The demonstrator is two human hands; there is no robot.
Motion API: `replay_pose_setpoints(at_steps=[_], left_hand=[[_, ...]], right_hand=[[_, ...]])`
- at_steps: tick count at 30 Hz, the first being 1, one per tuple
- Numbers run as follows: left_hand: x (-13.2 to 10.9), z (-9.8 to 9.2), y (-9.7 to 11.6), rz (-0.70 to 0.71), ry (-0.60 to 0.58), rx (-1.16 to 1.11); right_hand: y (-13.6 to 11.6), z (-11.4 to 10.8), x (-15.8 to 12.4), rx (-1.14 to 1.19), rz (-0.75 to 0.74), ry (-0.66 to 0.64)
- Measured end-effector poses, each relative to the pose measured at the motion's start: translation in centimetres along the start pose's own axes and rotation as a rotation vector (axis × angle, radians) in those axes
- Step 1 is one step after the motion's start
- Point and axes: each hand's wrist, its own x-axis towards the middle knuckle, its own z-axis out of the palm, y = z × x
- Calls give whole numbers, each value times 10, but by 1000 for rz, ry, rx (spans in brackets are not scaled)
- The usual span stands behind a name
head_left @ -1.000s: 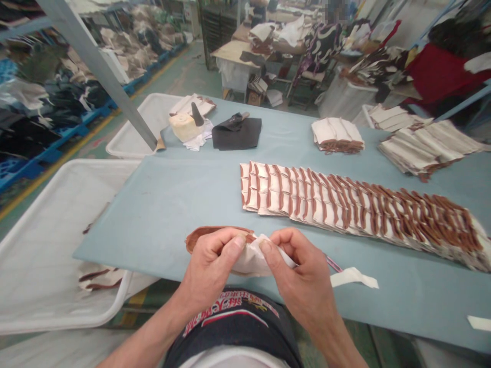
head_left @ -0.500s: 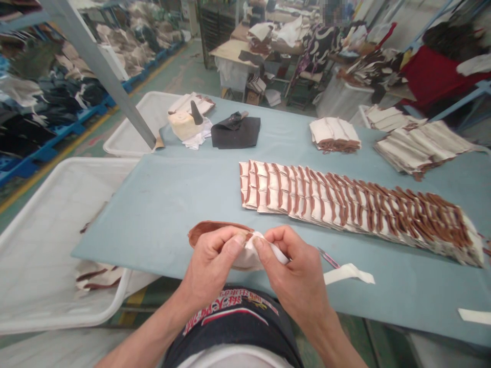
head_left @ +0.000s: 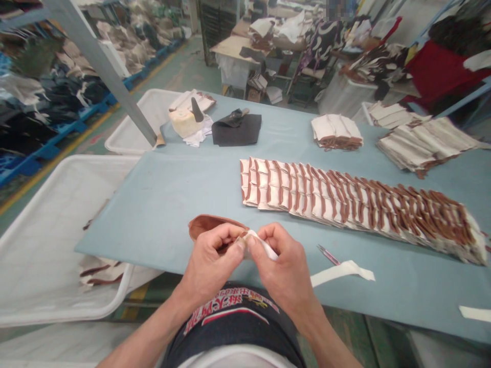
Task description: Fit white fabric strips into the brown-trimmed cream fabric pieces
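Note:
Both hands meet over the near edge of the table around a brown piece with a white lining point(head_left: 207, 225), which looks like a shoe upper. My left hand point(head_left: 217, 258) pinches its brown edge between thumb and fingers. My right hand point(head_left: 282, 260) is closed on the white lining, thumb close to the left thumb. Part of the piece is hidden behind the fingers. To the right of my right hand lie pink-handled snips point(head_left: 329, 254) and a white strip point(head_left: 345, 272).
A long overlapping row of white-and-brown pieces point(head_left: 307, 189) covers the table's right side. Stacks point(head_left: 336, 131) and a dark cloth point(head_left: 237, 130) lie farther back. White bins point(head_left: 69, 163) stand at the left, beside a metal post point(head_left: 107, 76). A person sits at the back.
My right hand has moved slightly left, closer to my left hand, and less of the white lining shows. The thumbs are now almost together. The camera view has shifted slightly.

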Motion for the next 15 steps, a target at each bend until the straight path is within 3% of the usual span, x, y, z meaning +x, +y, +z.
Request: replay_pose_setpoints(at_steps=[4, 8, 15], left_hand=[[-3, 4, -4, 43, 22, 112], [-4, 7, -9, 93, 31, 242], [-2, 11, -21, 102, 17, 418]], right_hand=[[10, 1, 5, 263, 140, -180], [25, 8, 6, 469, 233, -258], [42, 19, 6, 493, 235, -321]])
